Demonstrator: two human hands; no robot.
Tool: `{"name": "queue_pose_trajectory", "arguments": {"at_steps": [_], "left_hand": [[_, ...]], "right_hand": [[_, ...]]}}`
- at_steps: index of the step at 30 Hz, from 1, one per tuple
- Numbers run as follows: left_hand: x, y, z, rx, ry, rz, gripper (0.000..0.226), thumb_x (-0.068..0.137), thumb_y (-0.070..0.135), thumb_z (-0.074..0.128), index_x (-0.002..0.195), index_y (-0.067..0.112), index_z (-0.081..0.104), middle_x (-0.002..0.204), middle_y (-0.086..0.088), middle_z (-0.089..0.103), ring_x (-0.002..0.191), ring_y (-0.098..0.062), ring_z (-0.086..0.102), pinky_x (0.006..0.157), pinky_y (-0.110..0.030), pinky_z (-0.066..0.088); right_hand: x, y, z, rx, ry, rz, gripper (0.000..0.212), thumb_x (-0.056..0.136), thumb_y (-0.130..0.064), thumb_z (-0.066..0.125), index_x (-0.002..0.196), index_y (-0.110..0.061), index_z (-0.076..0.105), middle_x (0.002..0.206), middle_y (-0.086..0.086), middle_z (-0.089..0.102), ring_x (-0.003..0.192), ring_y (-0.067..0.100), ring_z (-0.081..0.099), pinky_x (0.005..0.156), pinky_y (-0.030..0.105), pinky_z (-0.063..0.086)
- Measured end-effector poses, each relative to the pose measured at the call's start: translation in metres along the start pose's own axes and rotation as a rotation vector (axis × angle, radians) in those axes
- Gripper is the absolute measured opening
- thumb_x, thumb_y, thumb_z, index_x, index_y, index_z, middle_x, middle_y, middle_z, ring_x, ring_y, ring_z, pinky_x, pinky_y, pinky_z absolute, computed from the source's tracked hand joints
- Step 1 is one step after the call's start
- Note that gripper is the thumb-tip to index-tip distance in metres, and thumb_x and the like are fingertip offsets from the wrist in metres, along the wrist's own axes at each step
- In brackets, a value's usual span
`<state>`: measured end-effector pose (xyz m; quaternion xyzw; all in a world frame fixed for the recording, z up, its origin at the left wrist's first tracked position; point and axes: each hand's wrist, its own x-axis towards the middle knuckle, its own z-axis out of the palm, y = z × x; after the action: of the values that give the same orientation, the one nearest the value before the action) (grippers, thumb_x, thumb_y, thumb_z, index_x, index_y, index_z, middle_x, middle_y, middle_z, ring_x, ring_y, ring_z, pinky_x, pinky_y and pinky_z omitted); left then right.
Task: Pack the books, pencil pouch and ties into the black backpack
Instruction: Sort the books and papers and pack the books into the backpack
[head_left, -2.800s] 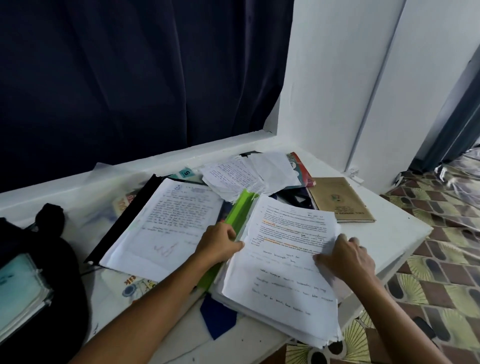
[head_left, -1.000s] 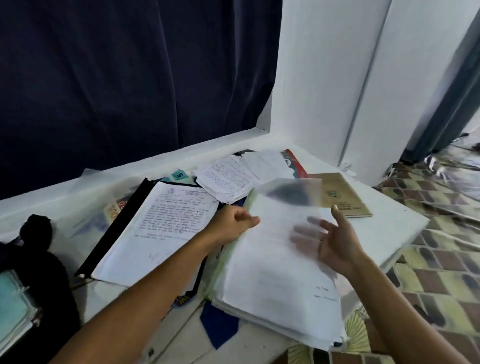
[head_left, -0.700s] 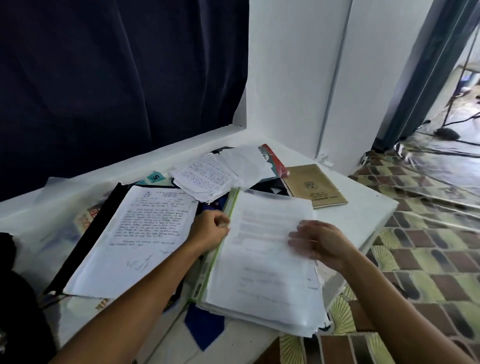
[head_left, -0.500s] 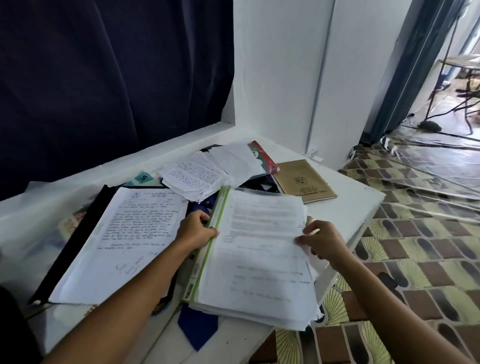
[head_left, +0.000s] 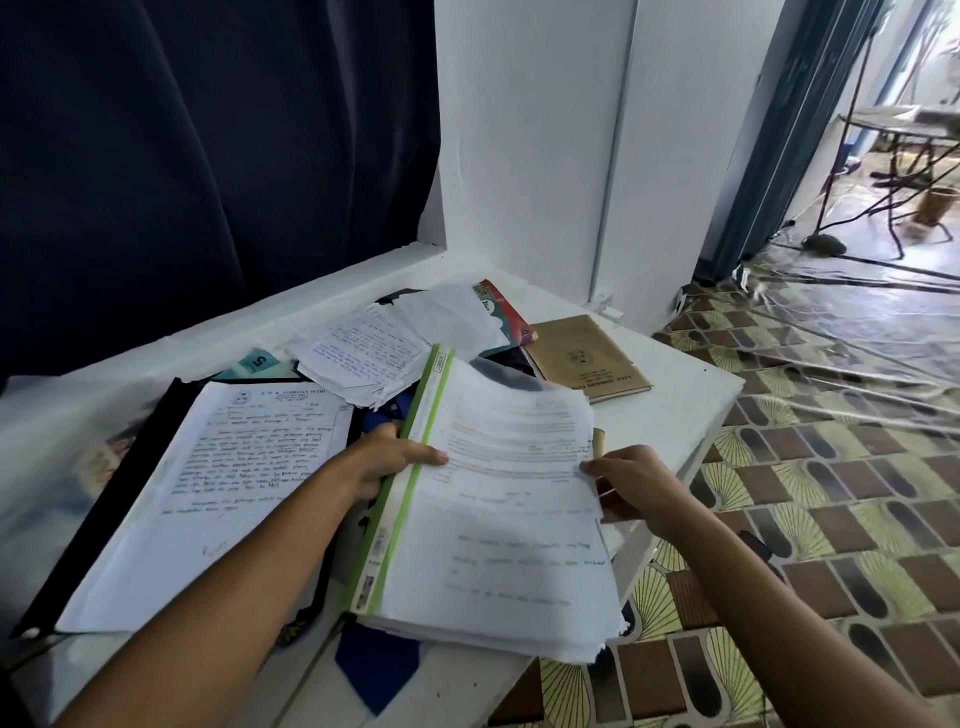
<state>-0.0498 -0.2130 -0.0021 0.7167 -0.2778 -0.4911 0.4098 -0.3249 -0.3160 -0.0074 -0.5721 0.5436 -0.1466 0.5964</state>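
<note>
Black folder (head_left: 104, 499): far left on the white counter (head_left: 670, 415), lying open and flat, edge running diagonally near to far.
Handwritten sheet (head_left: 228, 488): resting on top of the black folder, covered in lines of script, a printed letterhead at its far end.
Teal book (head_left: 254, 362): just beyond the handwritten sheet, mostly covered, a "5" showing on its corner.
Left hand (head_left: 384, 457): left of centre, fingers curled round the green spine (head_left: 415, 467) of the paper stack, thumb on top, other fingers underneath.
Blue tie (head_left: 376, 670): near edge of the counter, its pointed end poking out from under the paper stack (rest hidden).
Loose notes (head_left: 363, 353): centre, far side, a messy pile of handwritten pages overlapping one another.
Paper stack (head_left: 498, 535): centre, thick and ragged-edged, bound along a green spine, lifted slightly at the far end, top pages curling upward.
Red-edged book (head_left: 506, 314): behind the loose notes, partly buried beneath them.
Right hand (head_left: 634, 486): right of the paper stack, fingers pinching the right edge of the upper pages.
Brown book (head_left: 584, 356): far right on the counter, closed and flat, apart from both hands.
Tiled floor (head_left: 810, 467): right of the counter, patterned brown and yellow-green.
</note>
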Motion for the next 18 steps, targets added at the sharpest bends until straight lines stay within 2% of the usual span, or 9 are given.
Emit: {"name": "queue_pose_trajectory", "arguments": {"at_steps": [4,7,10,12,14,15,17,18], "left_hand": [[0.005,-0.004,0.001,0.022,-0.027,-0.012,0.048,0.072,-0.004,0.08,0.117,0.001,0.063,0.103,-0.012,0.073,0.087,-0.027,0.071,0.066,-0.032,0.058],[0.004,-0.007,0.002,-0.03,-0.014,0.016,0.039,0.073,-0.009,0.076,0.11,0.001,0.067,0.101,-0.012,0.073,0.082,-0.025,0.071,0.066,-0.031,0.058],[-0.004,-0.007,0.001,-0.14,-0.053,0.082,0.033,0.073,-0.012,0.072,0.1,0.008,0.069,0.108,-0.012,0.072,0.078,-0.022,0.074,0.062,-0.03,0.059],[-0.01,-0.005,-0.002,-0.186,-0.088,0.163,0.045,0.064,-0.004,0.082,0.104,0.011,0.068,0.106,-0.008,0.074,0.082,-0.018,0.074,0.062,-0.028,0.058],[-0.016,0.0,-0.008,-0.216,-0.092,0.255,0.08,0.037,0.018,0.098,0.111,0.012,0.067,0.105,-0.005,0.075,0.089,-0.018,0.073,0.067,-0.027,0.058],[-0.017,0.004,-0.011,-0.245,-0.083,0.294,0.094,0.027,0.028,0.1,0.113,0.011,0.067,0.107,-0.006,0.074,0.094,-0.02,0.072,0.07,-0.029,0.059],[-0.022,0.014,-0.015,-0.307,-0.063,0.39,0.102,0.021,0.035,0.1,0.114,0.01,0.067,0.111,-0.008,0.073,0.098,-0.022,0.071,0.076,-0.032,0.059],[-0.025,0.02,-0.017,-0.334,-0.051,0.436,0.102,0.022,0.036,0.1,0.114,0.009,0.067,0.111,-0.007,0.073,0.097,-0.022,0.071,0.078,-0.033,0.059]], "right_hand": [[0.004,-0.001,0.002,-0.003,0.038,-0.038,0.008,0.087,0.003,0.066,0.091,0.009,0.069,0.078,0.016,0.07,0.056,0.02,0.069,0.049,0.025,0.054],[0.006,-0.001,0.005,-0.02,0.06,-0.057,0.004,0.086,0.005,0.067,0.084,0.006,0.07,0.078,0.015,0.069,0.059,0.021,0.069,0.049,0.026,0.055],[0.009,0.006,0.006,-0.021,0.083,-0.08,0.007,0.087,0.001,0.067,0.086,0.006,0.071,0.083,0.016,0.071,0.069,0.026,0.07,0.058,0.032,0.06],[0.008,0.009,0.007,0.057,0.104,-0.15,0.011,0.089,-0.004,0.066,0.087,0.005,0.071,0.085,0.017,0.073,0.071,0.026,0.071,0.064,0.037,0.061],[0.006,0.003,0.008,0.169,0.137,-0.274,0.011,0.089,-0.011,0.069,0.087,0.0,0.07,0.085,0.018,0.072,0.072,0.025,0.07,0.067,0.042,0.059],[0.004,-0.002,0.008,0.23,0.139,-0.34,0.012,0.087,-0.014,0.072,0.089,-0.003,0.068,0.083,0.016,0.071,0.071,0.022,0.069,0.064,0.038,0.059],[0.004,-0.019,0.007,0.302,0.063,-0.43,0.034,0.078,-0.021,0.079,0.103,-0.007,0.06,0.09,0.005,0.07,0.076,0.012,0.07,0.059,0.025,0.055],[0.006,-0.027,0.007,0.319,-0.016,-0.459,0.052,0.072,-0.024,0.084,0.112,-0.009,0.056,0.1,0.003,0.069,0.087,0.013,0.07,0.065,0.025,0.056]]}}
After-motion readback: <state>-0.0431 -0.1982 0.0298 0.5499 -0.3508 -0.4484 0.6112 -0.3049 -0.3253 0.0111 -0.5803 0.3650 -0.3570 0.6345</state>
